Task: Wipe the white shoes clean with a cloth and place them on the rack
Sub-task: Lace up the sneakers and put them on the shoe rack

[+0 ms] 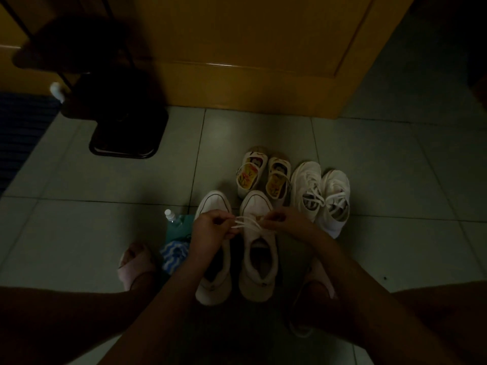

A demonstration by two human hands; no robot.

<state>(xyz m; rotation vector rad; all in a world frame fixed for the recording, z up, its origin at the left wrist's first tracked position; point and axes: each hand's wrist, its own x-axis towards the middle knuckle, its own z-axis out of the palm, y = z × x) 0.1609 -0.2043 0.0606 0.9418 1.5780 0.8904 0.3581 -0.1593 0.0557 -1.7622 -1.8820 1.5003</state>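
Two white canvas sneakers stand side by side on the tiled floor, toes away from me: the left sneaker (214, 275) and the right sneaker (259, 259). My left hand (210, 227) and my right hand (286, 219) each pinch an end of the white laces (246, 223) over the right sneaker. A blue-and-white striped cloth (174, 254) lies crumpled on the floor left of the sneakers. The dark shoe rack (123, 143) stands at the far left, its contents lost in shadow.
Behind the sneakers sit a small pair of strap shoes (263, 177) with yellow insoles and a white pair of laced trainers (322, 196). A small bottle (171, 217) lies beside a green item. My feet in pink slippers (134, 264) flank the sneakers. A wooden door (250, 48) is ahead.
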